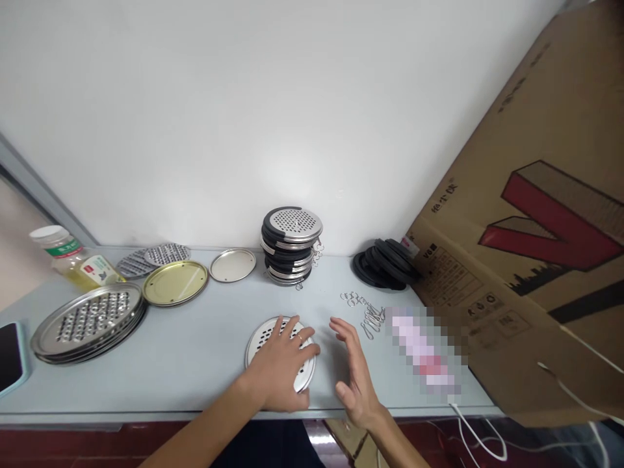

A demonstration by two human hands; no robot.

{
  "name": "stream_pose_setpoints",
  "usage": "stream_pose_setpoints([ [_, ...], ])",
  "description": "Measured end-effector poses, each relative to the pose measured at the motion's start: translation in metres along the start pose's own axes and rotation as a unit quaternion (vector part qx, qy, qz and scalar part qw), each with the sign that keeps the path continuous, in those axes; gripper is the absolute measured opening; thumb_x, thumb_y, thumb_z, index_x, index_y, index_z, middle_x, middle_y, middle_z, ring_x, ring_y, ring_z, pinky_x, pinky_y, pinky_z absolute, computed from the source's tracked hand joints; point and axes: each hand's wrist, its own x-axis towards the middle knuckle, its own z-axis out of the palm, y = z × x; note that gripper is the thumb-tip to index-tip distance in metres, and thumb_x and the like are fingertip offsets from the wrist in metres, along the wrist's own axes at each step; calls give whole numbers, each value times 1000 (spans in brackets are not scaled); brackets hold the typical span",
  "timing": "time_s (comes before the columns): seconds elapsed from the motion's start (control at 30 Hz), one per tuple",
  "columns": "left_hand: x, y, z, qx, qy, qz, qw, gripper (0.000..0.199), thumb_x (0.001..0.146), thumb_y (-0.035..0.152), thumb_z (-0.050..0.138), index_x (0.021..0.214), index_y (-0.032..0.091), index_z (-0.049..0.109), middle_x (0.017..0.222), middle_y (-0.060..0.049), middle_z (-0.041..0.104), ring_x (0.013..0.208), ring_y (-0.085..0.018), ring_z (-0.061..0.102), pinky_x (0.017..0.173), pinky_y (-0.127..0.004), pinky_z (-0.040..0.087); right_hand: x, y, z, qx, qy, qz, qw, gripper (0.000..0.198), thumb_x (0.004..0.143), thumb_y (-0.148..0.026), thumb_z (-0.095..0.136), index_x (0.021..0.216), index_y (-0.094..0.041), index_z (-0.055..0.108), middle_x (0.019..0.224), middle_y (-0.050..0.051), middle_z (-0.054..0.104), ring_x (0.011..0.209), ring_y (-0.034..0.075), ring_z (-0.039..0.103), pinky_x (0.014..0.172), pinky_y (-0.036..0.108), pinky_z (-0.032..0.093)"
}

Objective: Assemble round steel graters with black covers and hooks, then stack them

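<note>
A round metal grater disc (307,376) with slot-like holes is at the front middle of the table. My left hand (280,364) covers much of it from above, fingers spread over its face and the thumb at its near right rim. Whether the thumb reaches under the rim is hidden. To the right of the disc, my right hand (355,377) is held apart from it, with fingers stretched, thumb separate and nothing in it. Small metal rings (353,298) and metal hooks (373,322) lie beyond my right hand.
At the wall stands a stack of black-rimmed grater discs (292,247). Black rings (385,263) lie by a large cardboard box (511,260). Leftward are a gold lid (175,283), silver lid (233,265), perforated sheets (146,259), larger grater discs (90,322), a jar (73,257) and a phone (12,357).
</note>
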Motion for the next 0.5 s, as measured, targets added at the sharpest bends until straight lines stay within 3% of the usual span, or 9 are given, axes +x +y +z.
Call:
stream_pose_setpoints([
  [0.13,-24,-9,-11,22,-21,32,999,74,70,33,66,141,32,45,157,-2,37,147,-39,23,118,-66,15,8,6,-7,-35,13,27,999,55,96,-59,35,137,-24,41,143,13,42,134,33,42,108,51,39],
  [0.2,-39,-10,-11,40,-10,14,999,80,73,29,64,149,32,36,161,-2,29,148,-37,22,118,-65,17,24,10,-21,-92,51,23,994,47,94,-49,48,134,-24,43,140,14,45,131,31,44,106,51,41],
  [0.37,-67,-19,8,81,57,-55,994,72,91,39,53,155,31,22,162,-3,27,148,-34,23,117,-63,21,95,26,-94,-287,182,-2,941,55,87,-45,56,133,-17,45,134,18,51,125,34,47,104,53,39],
  [0.43,-71,-24,13,88,70,-55,992,70,92,40,51,155,31,22,161,-3,29,148,-33,24,117,-62,22,124,35,-126,-353,197,44,913,58,86,-46,55,134,-14,46,134,20,52,122,36,48,101,53,40],
  [0.5,-72,-27,13,90,67,-49,992,72,90,34,53,155,31,22,161,-3,28,148,-33,25,118,-61,21,148,45,-151,-402,172,109,893,60,86,-48,54,134,-13,48,133,20,55,120,39,50,95,52,43],
])
